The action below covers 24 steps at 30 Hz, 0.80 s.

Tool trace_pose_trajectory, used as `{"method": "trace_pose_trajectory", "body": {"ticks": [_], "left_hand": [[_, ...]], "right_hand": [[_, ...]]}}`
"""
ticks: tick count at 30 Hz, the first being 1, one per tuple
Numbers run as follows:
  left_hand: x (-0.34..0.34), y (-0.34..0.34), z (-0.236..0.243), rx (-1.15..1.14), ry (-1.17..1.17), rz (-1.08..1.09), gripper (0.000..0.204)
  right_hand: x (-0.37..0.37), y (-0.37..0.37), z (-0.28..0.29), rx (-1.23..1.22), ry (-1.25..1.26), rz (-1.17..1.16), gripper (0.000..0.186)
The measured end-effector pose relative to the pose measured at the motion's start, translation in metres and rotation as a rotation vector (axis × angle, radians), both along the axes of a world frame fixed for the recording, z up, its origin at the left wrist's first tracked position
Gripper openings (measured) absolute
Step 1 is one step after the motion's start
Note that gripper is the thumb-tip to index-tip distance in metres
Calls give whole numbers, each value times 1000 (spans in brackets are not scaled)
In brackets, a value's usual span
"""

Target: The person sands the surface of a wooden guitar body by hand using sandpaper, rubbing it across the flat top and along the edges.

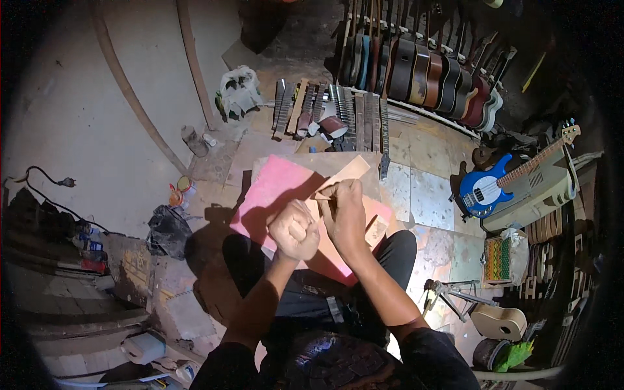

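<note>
In the head view my right hand (341,214) pinches a flat, pale wooden strip (351,169) that points toward the back right. My left hand (292,231) is curled tightly just left of it; whatever its fingers may hold is hidden. Both hands are over a pink board (266,188) at my lap, with a lighter orange surface partly under them. A small wooden piece (376,229) lies on the board to the right of my right hand. Behind the pink board is a grey-brown board (315,162).
Guitar necks and tools (331,104) lie beyond the board, before a rack of guitars (422,71). A blue bass (481,188) and an acoustic guitar body (497,322) stand right. A black bag (166,231), cans (186,185) and a cable (65,182) are left.
</note>
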<state>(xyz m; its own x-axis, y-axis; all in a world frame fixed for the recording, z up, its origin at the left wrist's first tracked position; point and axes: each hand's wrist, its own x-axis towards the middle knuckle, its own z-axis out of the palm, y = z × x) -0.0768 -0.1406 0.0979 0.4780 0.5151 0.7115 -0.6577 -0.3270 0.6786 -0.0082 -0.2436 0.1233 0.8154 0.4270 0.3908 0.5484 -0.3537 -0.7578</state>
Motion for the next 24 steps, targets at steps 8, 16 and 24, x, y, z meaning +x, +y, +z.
{"method": "trace_pose_trajectory", "body": {"ticks": [8, 16, 24], "left_hand": [[2, 4, -4, 34, 6, 19, 20], [4, 6, 3, 27, 2, -1, 20], [3, 5, 2, 36, 19, 26, 19]], "right_hand": [[9, 12, -7, 14, -119, -1, 20], [9, 19, -6, 69, -78, -7, 17], [8, 17, -8, 74, -218, -31, 18]]}}
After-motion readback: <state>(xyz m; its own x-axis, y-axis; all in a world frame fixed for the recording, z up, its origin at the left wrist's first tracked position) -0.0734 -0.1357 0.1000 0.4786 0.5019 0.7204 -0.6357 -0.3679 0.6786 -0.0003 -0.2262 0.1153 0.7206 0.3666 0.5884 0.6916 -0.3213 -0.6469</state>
